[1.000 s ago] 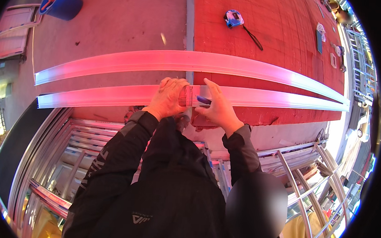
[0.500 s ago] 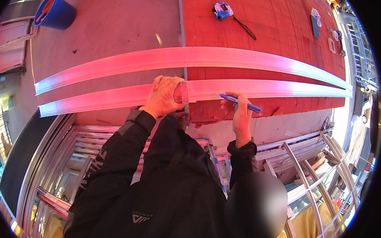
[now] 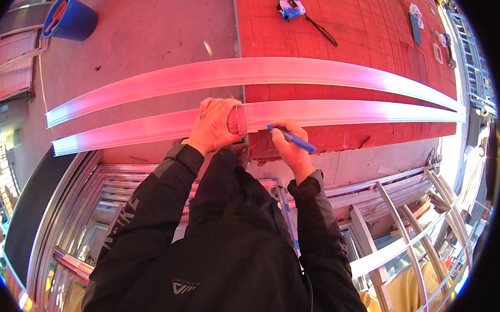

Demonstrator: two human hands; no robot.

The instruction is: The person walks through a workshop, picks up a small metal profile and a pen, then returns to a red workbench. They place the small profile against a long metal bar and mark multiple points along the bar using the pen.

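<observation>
Gripped a short rectangular piece [image 3: 241, 119] on the nearer long profile [image 3: 331, 111] with the left hand [image 3: 213, 123]; held a blue pen [image 3: 299, 141] near it in the right hand [image 3: 289, 148].

Pink light tints the floor [image 3: 154, 32] beside a red surface [image 3: 374, 44], with metal frames [image 3: 61, 202] at lower left.

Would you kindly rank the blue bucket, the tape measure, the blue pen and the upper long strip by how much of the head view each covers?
Largest to smallest:
1. Upper long strip
2. Blue bucket
3. Tape measure
4. Blue pen, partly covered by the right hand
</observation>
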